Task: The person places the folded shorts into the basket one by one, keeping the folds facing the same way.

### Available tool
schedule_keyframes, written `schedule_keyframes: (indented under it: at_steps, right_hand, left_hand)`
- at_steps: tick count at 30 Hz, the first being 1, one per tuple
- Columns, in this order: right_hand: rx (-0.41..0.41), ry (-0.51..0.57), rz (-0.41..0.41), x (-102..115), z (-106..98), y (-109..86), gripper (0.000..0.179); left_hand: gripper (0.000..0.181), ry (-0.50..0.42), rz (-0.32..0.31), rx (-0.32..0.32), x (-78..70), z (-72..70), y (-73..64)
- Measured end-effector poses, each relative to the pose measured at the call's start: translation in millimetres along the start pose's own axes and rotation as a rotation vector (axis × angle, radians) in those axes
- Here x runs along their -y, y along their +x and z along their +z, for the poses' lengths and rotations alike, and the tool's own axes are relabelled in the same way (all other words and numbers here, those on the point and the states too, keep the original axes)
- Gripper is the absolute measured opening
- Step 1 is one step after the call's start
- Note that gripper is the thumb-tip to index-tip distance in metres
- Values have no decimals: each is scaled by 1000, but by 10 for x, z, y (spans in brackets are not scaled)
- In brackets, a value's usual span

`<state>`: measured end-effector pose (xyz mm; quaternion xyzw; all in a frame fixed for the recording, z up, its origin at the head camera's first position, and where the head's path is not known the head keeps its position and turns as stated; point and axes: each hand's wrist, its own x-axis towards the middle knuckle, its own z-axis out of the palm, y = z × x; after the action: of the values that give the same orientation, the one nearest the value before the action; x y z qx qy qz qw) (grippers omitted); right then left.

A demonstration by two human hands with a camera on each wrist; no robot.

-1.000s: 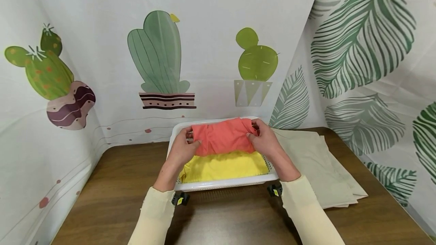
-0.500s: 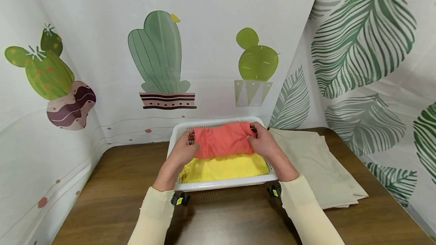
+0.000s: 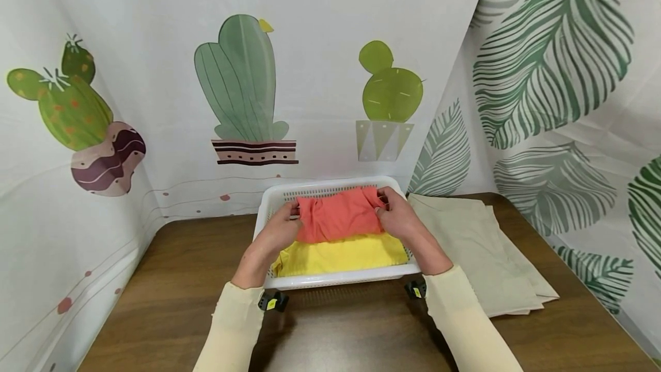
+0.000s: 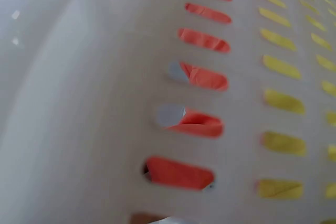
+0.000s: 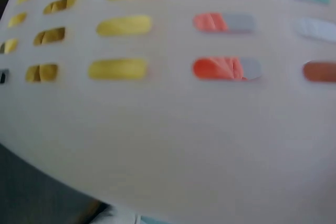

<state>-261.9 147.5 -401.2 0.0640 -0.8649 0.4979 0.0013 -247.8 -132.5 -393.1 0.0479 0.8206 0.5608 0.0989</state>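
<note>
A folded coral-red cloth (image 3: 341, 214) is held by its two ends in the head view, above the back part of a white plastic basket (image 3: 341, 277). My left hand (image 3: 279, 227) pinches its left end, the thumb on the near side. At the right end my right hand (image 3: 399, 214) grips it the same way. A folded yellow cloth (image 3: 341, 256) lies in the front of the basket, partly covered by the red one. Through the slots of the basket wall (image 4: 94, 93) the red cloth (image 4: 205, 38) shows in the left wrist view. The right wrist view likewise faces the slotted wall (image 5: 168, 140).
On the right of the brown wooden table (image 3: 335, 332) lies a flat, folded beige cloth (image 3: 475, 251). Behind the basket hangs a white curtain (image 3: 320, 73) printed with cacti, and a leaf-printed one (image 3: 547, 102) stands at the right.
Both hands have brought the red cloth slightly down and toward me. More of the basket's slotted back wall shows behind it. The yellow cloth has stayed in place.
</note>
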Motion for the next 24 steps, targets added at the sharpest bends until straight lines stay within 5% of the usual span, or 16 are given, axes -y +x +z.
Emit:
schedule_keyframes:
  at_steps: [24]
  right_hand:
    - [34, 13, 49, -31, 15, 21, 39]
  left_hand:
    - [59, 61, -11, 42, 21, 2, -36]
